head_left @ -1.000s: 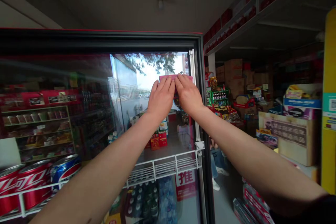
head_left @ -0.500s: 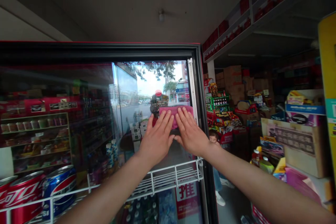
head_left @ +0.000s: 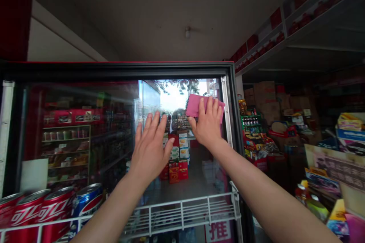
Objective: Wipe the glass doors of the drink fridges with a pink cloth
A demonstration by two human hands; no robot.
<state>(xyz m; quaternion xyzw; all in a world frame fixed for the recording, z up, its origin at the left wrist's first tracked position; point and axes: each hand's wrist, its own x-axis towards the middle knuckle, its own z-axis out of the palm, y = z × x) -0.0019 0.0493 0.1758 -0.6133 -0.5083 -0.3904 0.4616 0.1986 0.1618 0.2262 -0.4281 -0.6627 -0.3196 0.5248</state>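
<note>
My right hand [head_left: 207, 121] presses a pink cloth [head_left: 196, 104] against the upper right of a glass door panel [head_left: 119, 98], near its right frame. Its fingers lie over the cloth, whose left part and top edge show past them. To the left, my left hand [head_left: 151, 148] is open with fingers spread, at the glass and holding nothing. Reflections of a street, shelves and boxes cover the pane.
A white wire rack [head_left: 182, 216] runs low in front of the glass. Red cans [head_left: 30, 212] and a blue can [head_left: 88, 201] stand at lower left. A dark door frame [head_left: 238, 140] edges the pane at right. Beyond it are stacked cartons [head_left: 265, 95] and snack displays.
My right hand has slid the cloth up and toward the right frame. My left hand has come off the cloth and moved left. The view has shifted, showing more of the panel's left side.
</note>
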